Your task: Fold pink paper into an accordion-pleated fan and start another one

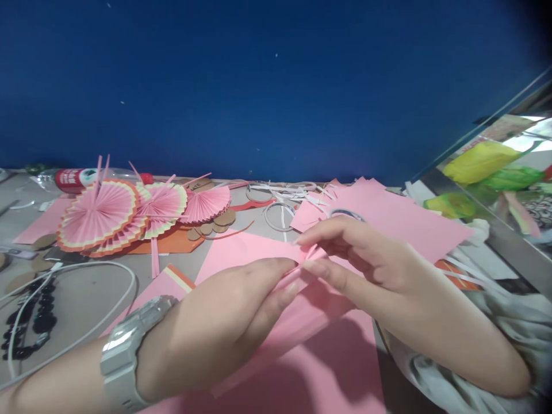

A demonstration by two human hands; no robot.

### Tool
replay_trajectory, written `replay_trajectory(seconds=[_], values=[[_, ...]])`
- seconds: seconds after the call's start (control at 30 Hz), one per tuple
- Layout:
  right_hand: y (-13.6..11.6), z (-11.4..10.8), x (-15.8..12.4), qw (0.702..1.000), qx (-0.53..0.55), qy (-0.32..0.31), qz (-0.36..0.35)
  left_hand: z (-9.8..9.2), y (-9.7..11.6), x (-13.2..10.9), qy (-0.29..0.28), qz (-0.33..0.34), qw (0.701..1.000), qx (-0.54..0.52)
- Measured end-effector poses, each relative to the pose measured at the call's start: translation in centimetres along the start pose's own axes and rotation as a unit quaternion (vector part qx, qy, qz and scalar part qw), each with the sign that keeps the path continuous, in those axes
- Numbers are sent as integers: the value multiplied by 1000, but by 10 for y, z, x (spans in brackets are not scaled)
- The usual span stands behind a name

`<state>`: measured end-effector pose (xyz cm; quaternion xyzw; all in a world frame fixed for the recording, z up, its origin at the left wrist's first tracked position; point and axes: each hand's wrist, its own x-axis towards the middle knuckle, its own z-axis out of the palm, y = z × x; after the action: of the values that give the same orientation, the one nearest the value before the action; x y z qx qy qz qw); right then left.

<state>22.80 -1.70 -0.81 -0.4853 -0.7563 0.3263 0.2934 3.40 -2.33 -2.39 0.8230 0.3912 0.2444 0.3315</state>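
Fingers of left hand [219, 305] and right hand [371, 264] pinch pink paper [313, 310], folding apparently partial; pleated fans [99, 215] at left appear finished; sheets [397, 215] at right lie flat.

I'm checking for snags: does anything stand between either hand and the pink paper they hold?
Nothing visible does: the left hand and right hand both touch the pink paper directly. The pleated fans lie beyond the left wrist, clear of both hands.
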Motion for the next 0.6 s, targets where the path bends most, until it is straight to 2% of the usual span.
replay_trajectory(seconds=[0.13, 0.3, 0.47, 0.6], values=[[0, -2, 0, 1000, -4, -8, 7, 0, -2, 1, -62, -11, 998, 9], [-3, -2, -1, 999, -11, -50, 11, 0, -4, 1, -71, -17, 997, 27], [-6, -2, -2, 999, -18, -30, 4, -2, -2, 4, -107, -42, 993, -17], [-5, -2, -3, 999, -29, -26, 0, -3, -3, 4, -86, -41, 995, 1]])
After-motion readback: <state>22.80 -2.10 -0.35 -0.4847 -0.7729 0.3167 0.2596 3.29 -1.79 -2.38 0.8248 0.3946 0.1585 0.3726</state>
